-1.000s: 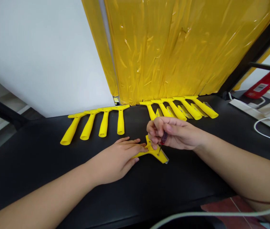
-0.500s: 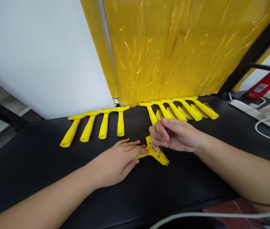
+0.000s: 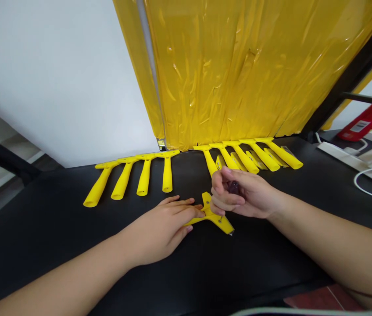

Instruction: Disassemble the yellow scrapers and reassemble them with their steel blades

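Note:
A yellow scraper [image 3: 217, 219] lies on the black table, its head pointing right, with screws in it and a thin blade edge at the lower right corner. My left hand [image 3: 169, 226] lies over its handle, fingers spread and pressing it down. Above the scraper's head, my right hand [image 3: 238, 193] is curled round a small screwdriver with a dark handle [image 3: 234, 187]. The screwdriver's thin shaft points down at a screw in the head; whether the tip sits in the screw is too small to tell.
Several yellow handles [image 3: 144, 177] stand in a row at the back left. Several more yellow scrapers [image 3: 268, 158] lie at the back right. Beyond them are a white power strip [image 3: 353, 156], cables and a red bottle [image 3: 363, 123].
My right hand has turned slightly and its fingers have shifted, so the dark screwdriver handle shows more. The whole view has moved a little. My left hand stays on the scraper.

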`<state>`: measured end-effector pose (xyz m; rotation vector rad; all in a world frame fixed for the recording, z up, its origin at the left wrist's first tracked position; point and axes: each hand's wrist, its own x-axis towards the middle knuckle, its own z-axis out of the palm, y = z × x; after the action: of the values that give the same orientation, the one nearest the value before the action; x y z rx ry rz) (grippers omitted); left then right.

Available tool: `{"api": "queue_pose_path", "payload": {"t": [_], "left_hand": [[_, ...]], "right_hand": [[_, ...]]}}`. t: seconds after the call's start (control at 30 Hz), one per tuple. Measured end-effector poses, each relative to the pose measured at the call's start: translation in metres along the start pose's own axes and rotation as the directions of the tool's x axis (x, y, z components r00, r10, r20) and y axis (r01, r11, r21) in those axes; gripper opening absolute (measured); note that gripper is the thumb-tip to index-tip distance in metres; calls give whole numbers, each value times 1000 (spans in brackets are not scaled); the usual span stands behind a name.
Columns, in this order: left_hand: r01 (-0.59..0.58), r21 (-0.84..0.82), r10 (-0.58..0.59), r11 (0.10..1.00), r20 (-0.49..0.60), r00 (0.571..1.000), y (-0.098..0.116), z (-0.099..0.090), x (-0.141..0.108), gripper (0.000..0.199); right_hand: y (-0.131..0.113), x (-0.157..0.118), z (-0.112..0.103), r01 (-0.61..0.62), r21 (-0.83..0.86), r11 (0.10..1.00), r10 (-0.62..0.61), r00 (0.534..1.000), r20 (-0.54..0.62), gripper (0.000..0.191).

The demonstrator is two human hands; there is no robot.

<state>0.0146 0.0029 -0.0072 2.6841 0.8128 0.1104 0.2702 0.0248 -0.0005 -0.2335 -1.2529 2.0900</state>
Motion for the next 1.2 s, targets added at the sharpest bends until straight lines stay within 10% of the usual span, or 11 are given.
{"api": "queue_pose_path", "payload": {"t": [1.2], "left_hand": [[45, 3, -45, 999, 36, 998, 2, -2, 1, 48]], "right_hand": [[4, 2, 5, 24, 65, 998, -24, 1000, -7, 47]]}}
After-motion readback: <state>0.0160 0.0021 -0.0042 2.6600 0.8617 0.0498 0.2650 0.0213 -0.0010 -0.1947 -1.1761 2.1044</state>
